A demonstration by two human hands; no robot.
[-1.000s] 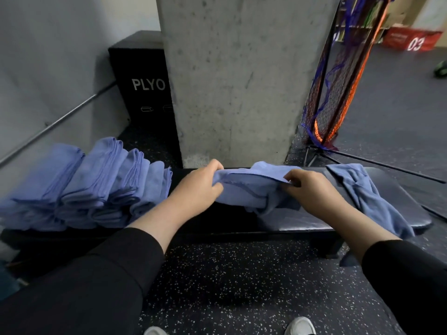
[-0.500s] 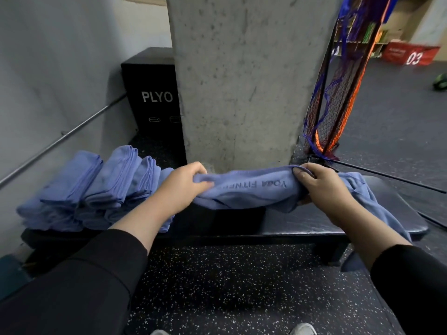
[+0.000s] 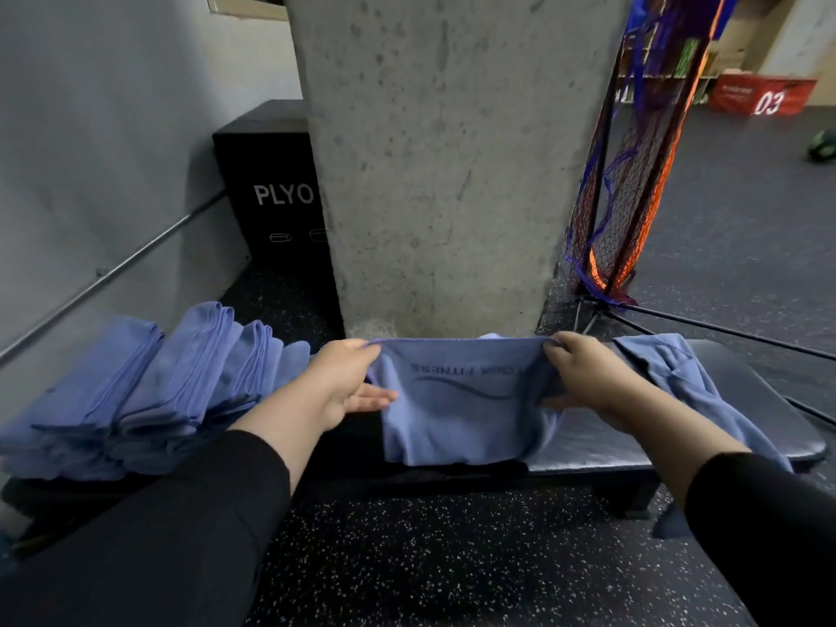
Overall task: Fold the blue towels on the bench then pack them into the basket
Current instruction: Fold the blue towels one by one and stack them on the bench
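The bench (image 3: 746,427) carries a row of folded towels (image 3: 149,391) at its left end and one loose towel (image 3: 669,377) at its right. Between them hangs the printed towel (image 3: 457,400) — mid-fold, I judge — its top corners pinched by the left hand (image 3: 344,382) and right hand (image 3: 588,377). Next, probably: bring the edges together evenly.

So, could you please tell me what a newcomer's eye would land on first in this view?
Most likely the blue towel held up at centre, its top corners pinched by the left hand and right hand above the bench. Next, the row of folded towels at left, and the concrete pillar right behind.
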